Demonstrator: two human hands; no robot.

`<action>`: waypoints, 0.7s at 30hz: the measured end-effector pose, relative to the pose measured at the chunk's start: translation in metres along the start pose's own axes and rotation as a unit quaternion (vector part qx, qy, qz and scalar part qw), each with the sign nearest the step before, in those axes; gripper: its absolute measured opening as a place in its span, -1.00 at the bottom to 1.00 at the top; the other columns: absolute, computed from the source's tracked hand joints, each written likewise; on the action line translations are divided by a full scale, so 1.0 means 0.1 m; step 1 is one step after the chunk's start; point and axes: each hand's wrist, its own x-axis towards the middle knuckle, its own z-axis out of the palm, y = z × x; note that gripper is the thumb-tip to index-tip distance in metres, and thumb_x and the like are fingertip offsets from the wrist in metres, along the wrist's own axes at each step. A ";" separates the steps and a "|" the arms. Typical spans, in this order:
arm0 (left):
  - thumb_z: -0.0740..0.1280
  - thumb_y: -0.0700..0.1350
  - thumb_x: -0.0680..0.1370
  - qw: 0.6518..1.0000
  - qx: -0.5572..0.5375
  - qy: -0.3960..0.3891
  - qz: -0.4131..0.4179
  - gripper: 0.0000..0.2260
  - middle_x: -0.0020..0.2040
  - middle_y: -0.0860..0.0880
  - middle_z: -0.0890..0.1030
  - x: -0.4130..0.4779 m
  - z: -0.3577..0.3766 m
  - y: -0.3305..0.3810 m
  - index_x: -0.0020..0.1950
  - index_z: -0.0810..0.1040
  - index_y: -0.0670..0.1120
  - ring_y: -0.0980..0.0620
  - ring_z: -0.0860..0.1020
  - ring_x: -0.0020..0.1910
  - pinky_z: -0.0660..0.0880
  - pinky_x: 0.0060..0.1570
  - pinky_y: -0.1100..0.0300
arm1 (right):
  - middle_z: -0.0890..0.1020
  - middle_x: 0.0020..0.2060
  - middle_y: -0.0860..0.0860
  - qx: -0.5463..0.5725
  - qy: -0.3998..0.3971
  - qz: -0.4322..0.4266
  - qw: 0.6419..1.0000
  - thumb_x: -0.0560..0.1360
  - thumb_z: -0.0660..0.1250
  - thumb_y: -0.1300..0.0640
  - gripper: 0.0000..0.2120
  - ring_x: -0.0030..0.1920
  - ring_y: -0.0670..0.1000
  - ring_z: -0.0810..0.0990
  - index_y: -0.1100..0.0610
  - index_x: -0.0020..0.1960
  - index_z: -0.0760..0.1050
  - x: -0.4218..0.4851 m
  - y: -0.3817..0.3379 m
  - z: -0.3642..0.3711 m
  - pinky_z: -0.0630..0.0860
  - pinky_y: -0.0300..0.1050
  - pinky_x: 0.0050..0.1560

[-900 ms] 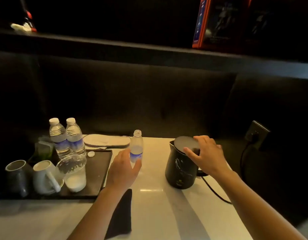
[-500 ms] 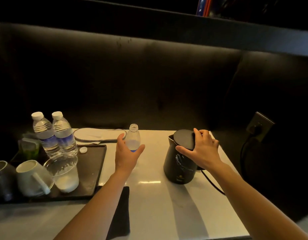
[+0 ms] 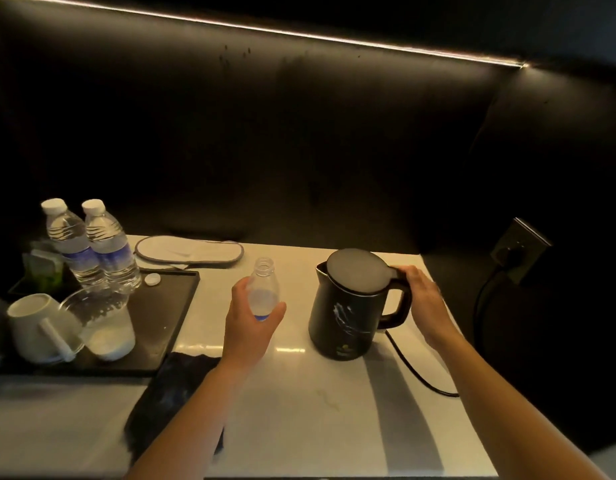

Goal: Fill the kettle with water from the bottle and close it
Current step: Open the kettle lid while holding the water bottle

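A: Start nearest. What has the left hand [image 3: 252,329] got?

B: The open bottle [image 3: 264,292], upright, over the white table [image 3: 299,393] between the tray and the kettle. The fingers [image 3: 242,289] curl round its lower half, thumb on the near right side. The cap is off and it looks nearly empty; only a blue label shows low down.

A: So how will it handle?

B: Light, I'd judge, and thin-walled, so it will buckle if squeezed. Holding it low on the body suits it. With so little inside, it may tip easily once set down.

A: And the kettle?

B: The black kettle [image 3: 348,313] stands on the table just right of the bottle, lid [image 3: 357,271] down flat, so it looks closed. Its cord [image 3: 417,372] trails off to the right.

A: The right hand?

B: The right hand [image 3: 426,299] is at the handle [image 3: 400,299], fingers laid against its outer side near the top. Whether they are wrapped fully round it I cannot tell.

A: Where should one take hold?

B: By that handle. It is stiff and, if water is in, the body will be heavy and smooth-sided. The cord could drag if it is lifted.

A: Farther back?

B: Two capped bottles [image 3: 91,247] on the black tray [image 3: 174,317], with a loose white cap [image 3: 152,279] beside them.
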 end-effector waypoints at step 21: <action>0.53 0.10 0.39 0.988 -0.032 0.148 0.016 -0.30 0.30 0.11 0.40 -0.50 0.30 0.03 0.42 0.26 0.07 0.32 0.49 0.17 0.44 -0.05 0.60 | 0.57 -0.23 0.09 0.235 -0.183 0.099 0.949 0.61 0.19 -0.16 -0.60 -0.19 0.06 0.54 0.13 -0.03 0.63 0.27 0.32 -0.33 0.36 0.06 0.20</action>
